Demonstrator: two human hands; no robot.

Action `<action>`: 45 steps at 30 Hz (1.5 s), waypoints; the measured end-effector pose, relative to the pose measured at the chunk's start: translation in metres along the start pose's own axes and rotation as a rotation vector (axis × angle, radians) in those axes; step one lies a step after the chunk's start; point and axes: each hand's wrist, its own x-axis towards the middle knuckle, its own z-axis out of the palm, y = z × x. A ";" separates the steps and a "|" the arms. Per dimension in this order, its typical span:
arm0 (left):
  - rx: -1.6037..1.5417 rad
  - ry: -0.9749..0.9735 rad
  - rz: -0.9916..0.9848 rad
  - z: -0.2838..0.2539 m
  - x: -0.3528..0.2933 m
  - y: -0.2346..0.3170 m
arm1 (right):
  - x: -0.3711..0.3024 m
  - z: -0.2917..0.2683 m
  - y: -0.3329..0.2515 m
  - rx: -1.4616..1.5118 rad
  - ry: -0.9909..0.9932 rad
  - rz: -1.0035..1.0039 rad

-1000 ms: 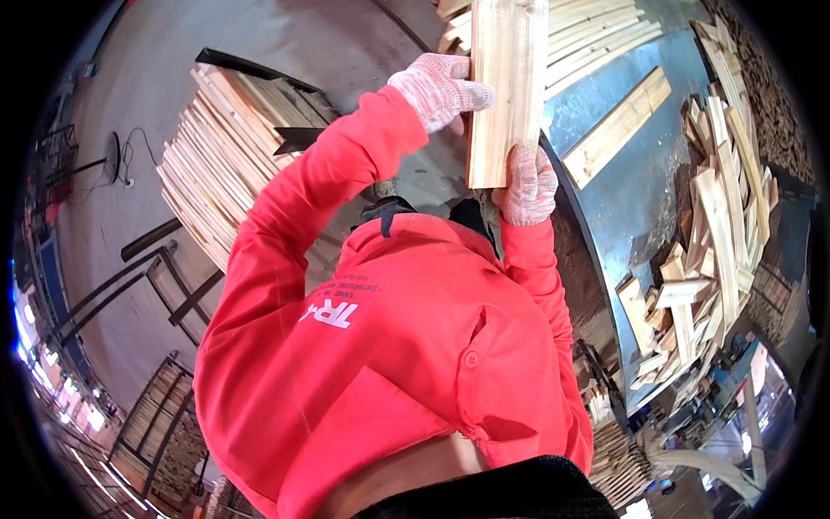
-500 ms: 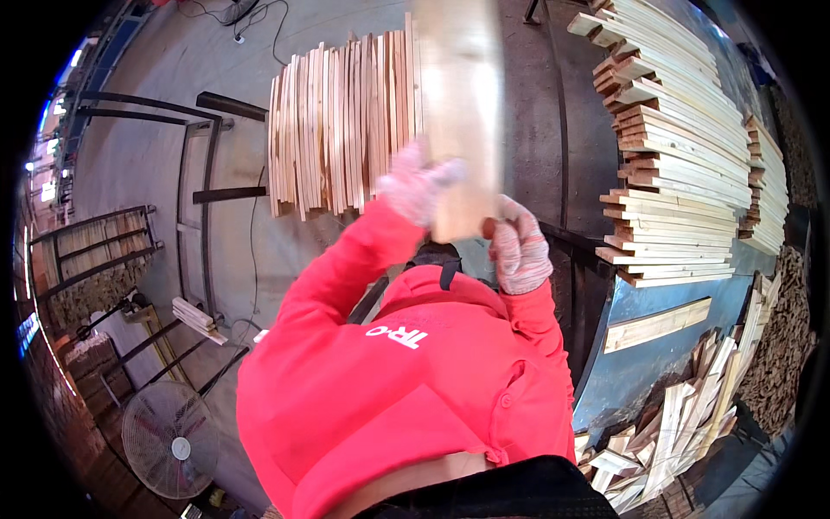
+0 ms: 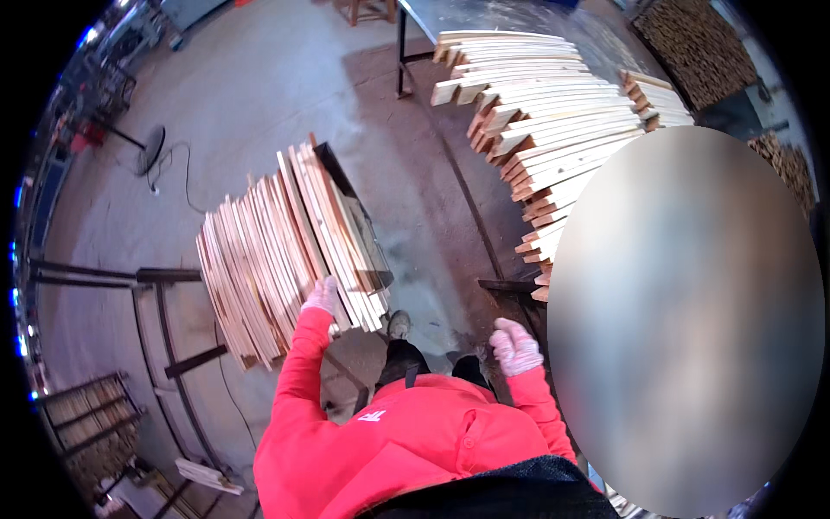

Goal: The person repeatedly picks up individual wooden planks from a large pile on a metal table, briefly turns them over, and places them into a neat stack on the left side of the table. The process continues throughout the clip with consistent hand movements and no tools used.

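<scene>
My left hand [image 3: 321, 296], in a pale, reddish-stained knit glove, rests at the near end of a row of wooden boards [image 3: 264, 259] standing on edge side by side. Its fingers lie extended against the boards, and none is lifted. My right hand [image 3: 516, 346], gloved alike, hovers to the right of the row, apart from it. Its fingers are curled in with nothing visible in them. At the row's right end, boards lean by a dark metal upright [image 3: 335, 169].
At the upper right, a metal table [image 3: 424, 19] bears a long row of stacked boards [image 3: 553, 112]. A large blurred oval hides the lower right. Dark metal frame bars [image 3: 169, 275] stick out at left. A cable [image 3: 188, 177] and a fan [image 3: 153, 149] are on the floor beyond.
The board that was between my hands is no longer held. My left hand is now at the row, and my right has drawn away. The view has turned to the right.
</scene>
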 end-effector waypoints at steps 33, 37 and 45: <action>-0.633 -1.122 0.213 0.327 -0.303 0.630 | -0.154 -0.346 0.355 -0.021 0.117 0.777; -0.419 -0.784 0.364 0.325 -0.283 0.607 | -0.169 -0.437 0.406 -0.844 0.004 0.838; -0.717 -1.138 0.294 0.178 -0.310 0.550 | -0.142 -0.396 0.436 -0.739 0.349 0.462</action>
